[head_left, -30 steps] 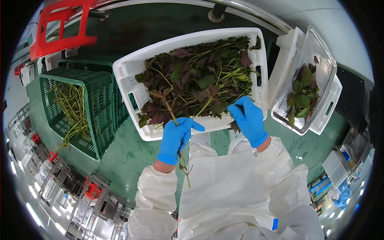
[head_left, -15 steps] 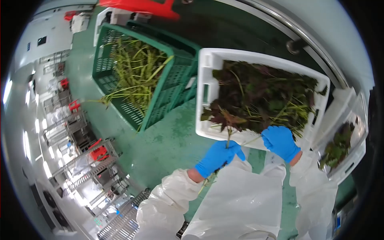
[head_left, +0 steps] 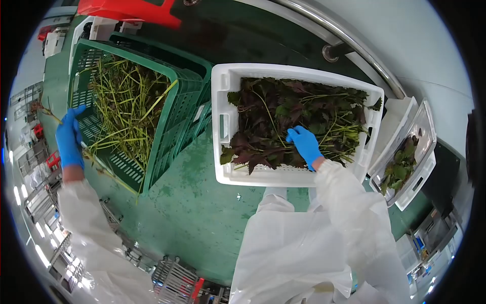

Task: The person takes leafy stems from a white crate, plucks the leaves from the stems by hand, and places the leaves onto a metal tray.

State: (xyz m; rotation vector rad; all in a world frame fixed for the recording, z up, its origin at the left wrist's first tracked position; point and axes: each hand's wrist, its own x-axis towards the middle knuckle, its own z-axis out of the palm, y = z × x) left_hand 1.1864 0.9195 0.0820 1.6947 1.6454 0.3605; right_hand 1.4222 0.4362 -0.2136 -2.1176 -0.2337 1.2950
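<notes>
My left hand (head_left: pixel 69 143), in a blue glove, is closed around a long plant stem (head_left: pixel 114 175) beside the outer side of a green slatted crate (head_left: pixel 164 133). One end of that stem sticks out above the fingers, and the other hangs down past the crate's lower edge. Inside the crate lies a heap of thin green stems (head_left: pixel 129 96). My right hand (head_left: pixel 306 147), also gloved, reaches into a white crate (head_left: pixel 223 175) of purple-green leaves (head_left: pixel 283 109). Its fingers are drawn together at the leaves; what they pinch is hidden.
To the right stands a clear-walled bin (head_left: pixel 428 137) with some green leaves (head_left: pixel 402 164) inside. A metal rail (head_left: pixel 349 38) runs along the wall. At the top is a red plastic item (head_left: pixel 131 11). Metal racks (head_left: pixel 174 278) stand farther off on the green floor.
My left hand has swung left with the stem, from in front of the white crate to beside the green one. My right hand has moved in over the leaves. The view has shifted right.
</notes>
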